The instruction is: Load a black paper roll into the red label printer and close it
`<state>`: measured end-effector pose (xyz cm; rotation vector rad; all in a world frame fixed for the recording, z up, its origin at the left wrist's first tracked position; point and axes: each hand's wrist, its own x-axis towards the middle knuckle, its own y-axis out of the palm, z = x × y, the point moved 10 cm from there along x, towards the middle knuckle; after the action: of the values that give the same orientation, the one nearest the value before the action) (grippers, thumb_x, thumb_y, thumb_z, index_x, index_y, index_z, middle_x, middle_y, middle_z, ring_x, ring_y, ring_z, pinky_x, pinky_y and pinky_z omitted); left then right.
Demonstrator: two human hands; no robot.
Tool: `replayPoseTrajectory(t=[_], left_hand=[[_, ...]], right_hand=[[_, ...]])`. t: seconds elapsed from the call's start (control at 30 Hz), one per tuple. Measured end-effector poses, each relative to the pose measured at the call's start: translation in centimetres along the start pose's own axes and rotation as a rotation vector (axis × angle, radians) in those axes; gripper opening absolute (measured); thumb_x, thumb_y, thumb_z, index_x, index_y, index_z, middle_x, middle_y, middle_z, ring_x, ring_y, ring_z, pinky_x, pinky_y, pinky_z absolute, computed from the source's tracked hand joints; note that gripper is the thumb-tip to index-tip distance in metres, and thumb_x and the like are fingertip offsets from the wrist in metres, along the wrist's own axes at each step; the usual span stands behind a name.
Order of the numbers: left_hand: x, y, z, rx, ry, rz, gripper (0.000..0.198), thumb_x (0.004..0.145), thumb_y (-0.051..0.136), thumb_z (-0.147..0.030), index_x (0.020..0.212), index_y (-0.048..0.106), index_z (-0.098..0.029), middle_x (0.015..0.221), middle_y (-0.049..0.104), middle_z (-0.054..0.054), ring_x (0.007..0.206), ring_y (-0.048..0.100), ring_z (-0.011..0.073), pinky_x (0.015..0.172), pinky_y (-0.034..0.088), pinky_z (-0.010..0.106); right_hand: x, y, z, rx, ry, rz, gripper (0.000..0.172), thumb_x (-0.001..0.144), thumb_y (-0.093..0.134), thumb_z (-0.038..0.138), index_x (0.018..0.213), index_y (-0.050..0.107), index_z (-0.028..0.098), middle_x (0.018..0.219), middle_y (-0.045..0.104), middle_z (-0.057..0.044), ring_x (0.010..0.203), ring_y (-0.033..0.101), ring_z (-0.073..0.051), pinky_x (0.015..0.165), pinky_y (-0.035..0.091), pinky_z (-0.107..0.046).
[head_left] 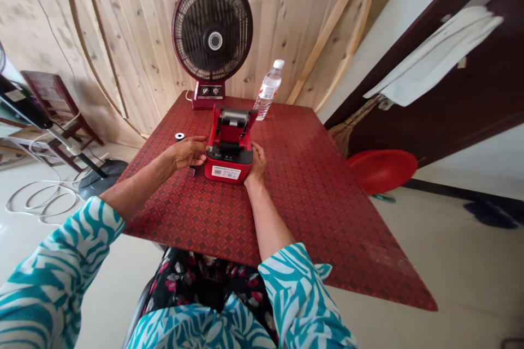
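Got a red printer [230,154] sitting on the red patterned tabletop [319,196], with its lid [234,118] flipped up toward 12 o'clock and a white sticker [225,173] on its front at 6. Reading the clock with that printer dead centre, btw. Right grip [257,164] first: wrapped against the printer's side between 3 and 4 o'clock, holding on. Left grip [189,152] next: at 9, fingers bent and touching the opposite edge, but honestly can't tell about any real pinch there. Also spotting a small white-topped roll [179,136] between 9 and 10, just behind the left grip, plus a bluish bit [194,171] at 8, too small to make out. Farther back, seeing a water bottle [267,90] at 1 and a dark red fan [213,38] just short of 12. Beyond the tabletop, seeing a red basin [382,170] at 3, a white towel [434,60] hanging at 2 and a wooden chair [48,90] around half past 9.
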<state>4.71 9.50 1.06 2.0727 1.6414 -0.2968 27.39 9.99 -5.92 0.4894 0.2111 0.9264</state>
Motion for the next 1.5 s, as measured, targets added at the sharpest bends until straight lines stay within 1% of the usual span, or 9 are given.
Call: replayPoseTrajectory(t=[0.3,0.43,0.5,0.6,0.73,0.83,1.0,1.23,1.5], left_hand=[[-0.4,0.1,-0.1,-0.011,0.051,0.012,0.051,0.081,0.053,0.005,0.128,0.049,-0.014,0.065,0.067,-0.003,0.039,0.055,0.0078,0.038,0.046,0.017],[-0.4,-0.1,-1.1,0.112,0.103,0.039,0.044,0.078,0.059,0.002,0.119,0.057,-0.013,0.063,0.066,-0.003,0.041,0.054,0.007,0.042,0.044,0.018],[-0.2,-0.2,-2.5,0.239,0.198,0.038,0.036,0.077,0.066,-0.003,0.111,0.064,-0.014,0.061,0.064,-0.002,0.043,0.053,0.0068,0.043,0.041,0.017],[0.0,0.6,-5.6,0.497,0.459,0.012,0.022,0.081,0.069,-0.014,0.102,0.071,-0.015,0.062,0.065,-0.001,0.05,0.055,0.0079,0.05,0.041,0.018],[0.6,5.0,-8.1,0.894,0.745,0.123,0.018,0.082,0.066,-0.016,0.097,0.077,-0.018,0.083,0.075,0.001,0.072,0.065,0.0117,0.07,0.048,0.022],[2.4,7.8,-7.6,1.098,0.695,0.254,0.019,0.081,0.067,-0.016,0.095,0.078,-0.019,0.083,0.076,0.001,0.077,0.067,0.0141,0.074,0.048,0.022],[5.0,9.7,-6.4,1.285,0.567,0.332,0.023,0.065,0.07,-0.002,0.073,0.078,-0.022,0.08,0.077,0.001,0.078,0.068,0.0166,0.072,0.045,0.021],[6.4,9.8,-5.5,1.518,0.491,0.236,0.021,0.06,0.072,-0.006,0.067,0.074,-0.026,0.068,0.072,0.0,0.079,0.067,0.0211,0.066,0.041,0.023],[3.8,9.6,-7.3,1.375,0.671,0.218,0.03,0.064,0.069,-0.001,0.082,0.075,-0.024,0.091,0.074,0.004,0.102,0.066,0.0251,0.087,0.045,0.027]], right_hand=[[0.2,0.2,-0.4,-0.006,0.01,0.019,0.03,0.074,0.062,0.043,0.094,0.069,0.022,0.077,0.069,0.005,0.068,0.059,-0.011,0.067,0.047,-0.024],[0.0,0.2,-0.5,0.001,0.025,0.01,0.03,0.074,0.063,0.041,0.096,0.068,0.022,0.078,0.069,0.005,0.069,0.06,-0.011,0.068,0.047,-0.024],[-0.1,0.2,-0.4,0.006,0.025,0.005,0.031,0.072,0.064,0.042,0.095,0.069,0.022,0.079,0.07,0.004,0.069,0.06,-0.012,0.067,0.047,-0.024],[-0.2,0.4,-0.3,0.008,0.039,0.022,0.032,0.072,0.064,0.042,0.095,0.069,0.022,0.079,0.071,0.004,0.068,0.06,-0.012,0.067,0.048,-0.024],[-0.2,0.7,-0.3,-0.011,0.038,0.043,0.032,0.073,0.062,0.043,0.096,0.069,0.022,0.082,0.072,0.003,0.07,0.061,-0.012,0.069,0.049,-0.025],[-0.3,0.7,-0.3,-0.008,0.036,0.047,0.032,0.073,0.062,0.043,0.096,0.069,0.022,0.082,0.072,0.003,0.07,0.061,-0.012,0.07,0.049,-0.025],[-0.3,0.6,-0.6,-0.022,0.04,0.041,0.031,0.075,0.061,0.042,0.097,0.069,0.022,0.084,0.072,0.002,0.071,0.061,-0.012,0.068,0.049,-0.024],[0.3,0.6,-0.8,-0.038,0.019,0.064,0.031,0.077,0.061,0.043,0.098,0.069,0.022,0.086,0.073,0.002,0.076,0.064,-0.013,0.07,0.051,-0.025],[-0.2,0.6,-0.5,-0.014,0.041,0.044,0.031,0.072,0.062,0.042,0.095,0.067,0.022,0.075,0.068,0.005,0.064,0.058,-0.01,0.063,0.046,-0.022]])
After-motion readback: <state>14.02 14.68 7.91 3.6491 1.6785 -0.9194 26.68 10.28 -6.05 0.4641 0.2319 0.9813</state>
